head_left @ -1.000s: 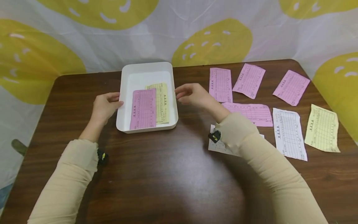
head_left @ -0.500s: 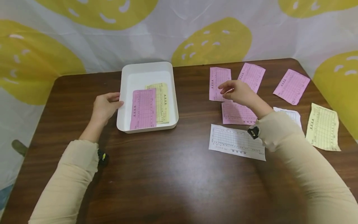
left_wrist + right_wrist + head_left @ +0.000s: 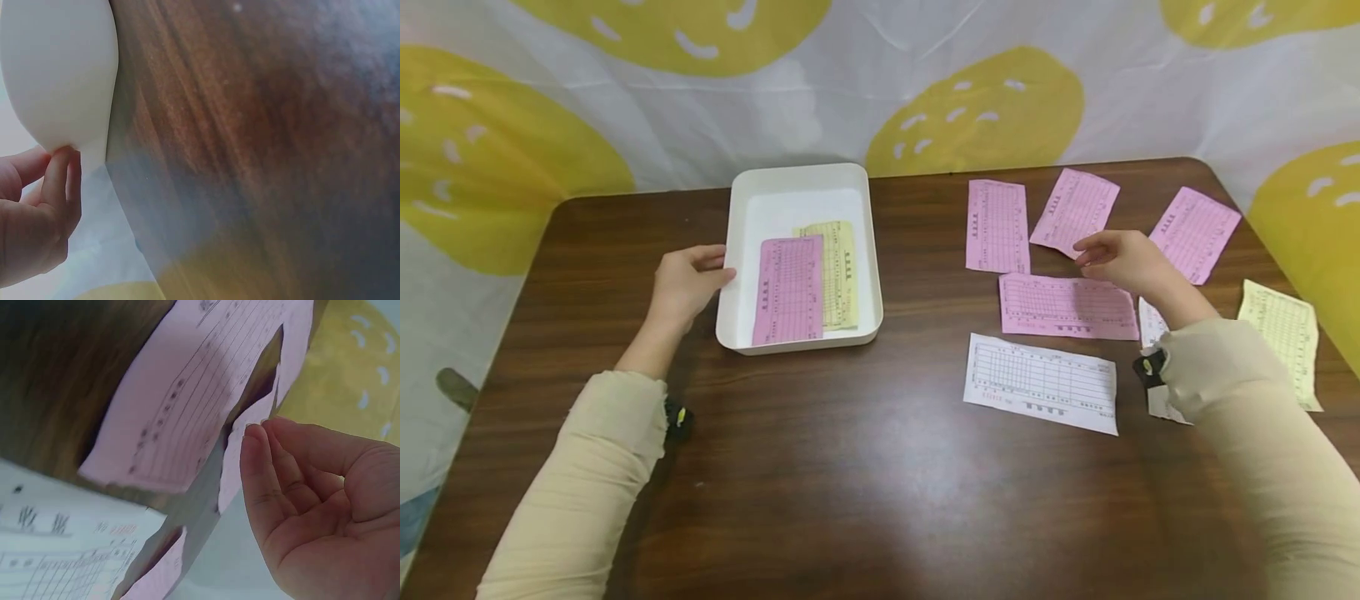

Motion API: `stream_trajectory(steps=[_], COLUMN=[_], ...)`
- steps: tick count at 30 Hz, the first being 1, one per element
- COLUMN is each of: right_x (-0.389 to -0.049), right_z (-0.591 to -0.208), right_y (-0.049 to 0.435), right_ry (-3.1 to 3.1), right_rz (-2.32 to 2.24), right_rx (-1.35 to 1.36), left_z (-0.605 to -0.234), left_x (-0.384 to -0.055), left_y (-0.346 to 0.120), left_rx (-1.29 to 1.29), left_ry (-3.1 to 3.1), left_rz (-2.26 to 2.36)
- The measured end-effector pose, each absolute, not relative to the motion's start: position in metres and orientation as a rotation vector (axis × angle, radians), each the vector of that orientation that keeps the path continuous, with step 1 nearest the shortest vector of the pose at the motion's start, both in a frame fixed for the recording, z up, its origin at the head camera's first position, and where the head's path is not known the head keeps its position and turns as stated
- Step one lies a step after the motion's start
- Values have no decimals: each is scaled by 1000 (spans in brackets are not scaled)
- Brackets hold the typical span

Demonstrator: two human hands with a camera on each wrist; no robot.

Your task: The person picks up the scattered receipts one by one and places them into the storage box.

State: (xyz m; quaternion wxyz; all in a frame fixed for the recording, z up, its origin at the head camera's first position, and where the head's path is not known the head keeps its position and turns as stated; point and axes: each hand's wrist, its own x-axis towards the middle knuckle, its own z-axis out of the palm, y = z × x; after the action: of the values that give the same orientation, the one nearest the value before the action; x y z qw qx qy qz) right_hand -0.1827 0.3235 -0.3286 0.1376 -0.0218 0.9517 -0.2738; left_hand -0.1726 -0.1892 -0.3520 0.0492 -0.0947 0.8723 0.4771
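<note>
“Slip count on the worktop [image 3: 850,467]?”

“Seven. Pink, four: left pink slip [image 3: 997,227], middle pink slip [image 3: 1075,208], right pink slip [image 3: 1198,229], crosswise pink slip [image 3: 1052,308]. White, two: near white slip [image 3: 1041,385], plus a covered white slip [image 3: 1165,406] mostly under the right sleeve [image 3: 1232,367]. Yellow, one: outer yellow slip [image 3: 1283,333].”

“Trays?”

“One white tray [image 3: 775,210], left of all seven. Two slips visible inside: tray pink slip [image 3: 788,292] overlapping tray yellow slip [image 3: 842,275].”

“Long axes?”

“Tray runs near to far; so do both slips in it, and the left pink slip. Middle and right pink slips slant, far ends leaning right. Crosswise pink slip lies left to right; near white slip likewise, its right end slightly closer to the person. Outer yellow slip runs near to far, near end veering right.”

“Left hand [image 3: 681,287]?”

“Grasping the tray's left side, thumb and fingers pinching the rim.”

“Right hand [image 3: 1127,262]?”

“Fingers bent, fingertips drawn together at the near corner of the middle pink slip, above the crosswise one. Whether it grasps paper: cannot tell from either view.”
</note>
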Motion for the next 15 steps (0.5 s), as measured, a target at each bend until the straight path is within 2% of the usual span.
stream_trajectory(steps=[15], right_x=[-175], right_z=[-336], right_y=[354], right_ry=[2709], right_rz=[-689], right_rx=[34], left_z=[-354], left_x=[-173], left_y=[-190], left_rx=[-287], left_ry=[2675], left_rz=[1437])
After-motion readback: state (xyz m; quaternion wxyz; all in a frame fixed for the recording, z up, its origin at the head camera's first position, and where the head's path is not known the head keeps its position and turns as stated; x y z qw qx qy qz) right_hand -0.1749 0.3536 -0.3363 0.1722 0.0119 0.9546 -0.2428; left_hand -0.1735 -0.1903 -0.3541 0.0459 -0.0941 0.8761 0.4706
